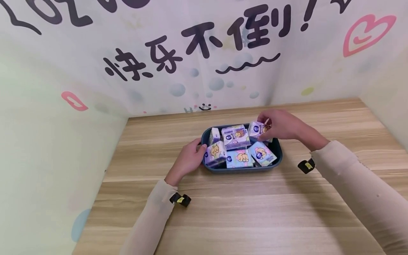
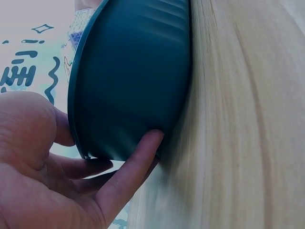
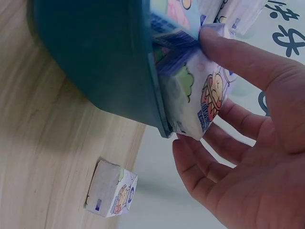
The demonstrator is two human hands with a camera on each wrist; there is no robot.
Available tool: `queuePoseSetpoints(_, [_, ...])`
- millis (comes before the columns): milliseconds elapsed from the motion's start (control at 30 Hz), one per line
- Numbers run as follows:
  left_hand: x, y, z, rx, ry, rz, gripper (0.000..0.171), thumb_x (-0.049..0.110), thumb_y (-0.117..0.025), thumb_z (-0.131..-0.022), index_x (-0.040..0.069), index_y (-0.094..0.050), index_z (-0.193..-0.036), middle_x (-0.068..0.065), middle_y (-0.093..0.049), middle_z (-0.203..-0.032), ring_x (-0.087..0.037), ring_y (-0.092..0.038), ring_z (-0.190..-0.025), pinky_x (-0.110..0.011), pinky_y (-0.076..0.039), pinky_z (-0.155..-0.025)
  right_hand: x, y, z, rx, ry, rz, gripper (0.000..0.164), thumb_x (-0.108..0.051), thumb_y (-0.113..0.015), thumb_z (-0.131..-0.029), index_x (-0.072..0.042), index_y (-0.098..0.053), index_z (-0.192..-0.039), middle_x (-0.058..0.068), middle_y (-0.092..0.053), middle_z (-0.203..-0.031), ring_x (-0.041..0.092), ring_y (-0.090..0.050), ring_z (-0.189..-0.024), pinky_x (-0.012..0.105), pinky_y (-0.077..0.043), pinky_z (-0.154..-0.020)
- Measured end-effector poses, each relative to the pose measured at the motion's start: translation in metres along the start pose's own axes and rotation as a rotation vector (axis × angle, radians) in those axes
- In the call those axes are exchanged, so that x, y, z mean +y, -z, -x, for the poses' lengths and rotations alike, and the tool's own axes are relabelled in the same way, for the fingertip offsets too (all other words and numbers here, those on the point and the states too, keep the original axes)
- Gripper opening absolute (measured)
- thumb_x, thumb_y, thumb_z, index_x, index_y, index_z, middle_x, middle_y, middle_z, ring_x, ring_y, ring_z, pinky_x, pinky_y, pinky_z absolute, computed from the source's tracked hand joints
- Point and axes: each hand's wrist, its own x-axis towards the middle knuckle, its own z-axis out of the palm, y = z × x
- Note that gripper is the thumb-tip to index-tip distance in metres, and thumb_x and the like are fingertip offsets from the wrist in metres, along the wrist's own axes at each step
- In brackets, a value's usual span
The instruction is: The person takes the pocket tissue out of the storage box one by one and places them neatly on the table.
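Note:
A dark teal plastic bin [image 1: 242,170] stands on the table, filled with several small tissue packs in lilac and light blue cartoon wrappers. My left hand [image 1: 188,157] holds the bin's left end, the thumb at the rim and other fingers against the outer wall [image 2: 128,86]. At the far right corner, my right hand [image 1: 282,124] pinches a lilac tissue pack [image 3: 202,90], thumb on one side and fingers around the other. That pack sits at the rim, partly inside the bin. A light blue pack [image 1: 262,154] lies tilted just in front of it.
Another tissue pack [image 3: 112,190] stands on the table outside the bin in the right wrist view. The wood-grain table [image 1: 242,219] meets a printed white backdrop [image 1: 153,95] close behind the bin. Pale walls rise at the left and right. Each forearm wears a black wrist strap [image 1: 180,199].

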Motion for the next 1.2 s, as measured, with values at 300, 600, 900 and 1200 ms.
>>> queuePoseSetpoints(300, [0.0, 0.001, 0.0, -0.003, -0.02, -0.008, 0.053, 0.033, -0.05, -0.118, 0.003, -0.052, -0.162, -0.017, -0.068, -0.139, -0.032, -0.066, -0.113, -0.052, -0.055, -0.101, 0.013, 0.006, 0.006, 0.046, -0.02, -0.093, 0.031, -0.016, -0.087, -0.096, -0.002, -0.069, -0.117, 0.016, -0.074, -0.117, 0.037, -0.07, -0.11, 0.057, -0.057, -0.093])
queuePoseSetpoints(600, [-0.001, 0.002, 0.0, -0.004, -0.022, -0.003, 0.053, 0.033, -0.05, -0.118, 0.003, -0.052, -0.162, -0.018, -0.067, -0.143, -0.033, -0.064, -0.118, -0.056, -0.052, -0.109, 0.038, 0.011, 0.01, 0.016, -0.146, -0.35, 0.041, -0.014, -0.077, -0.104, 0.007, -0.062, -0.136, 0.019, -0.068, -0.123, 0.027, -0.067, -0.102, 0.04, -0.064, -0.085])
queuePoseSetpoints(900, [0.001, 0.003, 0.001, -0.006, -0.01, 0.001, 0.053, 0.033, -0.05, -0.118, 0.003, -0.052, -0.162, -0.019, -0.066, -0.146, -0.034, -0.063, -0.12, -0.057, -0.051, -0.112, 0.072, 0.024, 0.016, 0.049, -0.267, -0.533, 0.055, -0.024, -0.069, -0.111, 0.005, -0.049, -0.154, 0.021, -0.057, -0.144, 0.016, -0.066, -0.106, 0.028, -0.06, -0.091])
queuePoseSetpoints(1200, [0.0, 0.003, 0.0, -0.014, -0.003, -0.01, 0.054, 0.035, -0.049, -0.119, 0.004, -0.051, -0.163, -0.019, -0.064, -0.15, -0.033, -0.062, -0.124, -0.059, -0.048, -0.115, 0.119, 0.031, 0.026, 0.194, -0.371, -0.858, 0.013, -0.014, -0.069, -0.11, -0.026, -0.074, -0.11, -0.012, -0.071, -0.099, 0.005, -0.066, -0.089, 0.024, -0.06, -0.083])
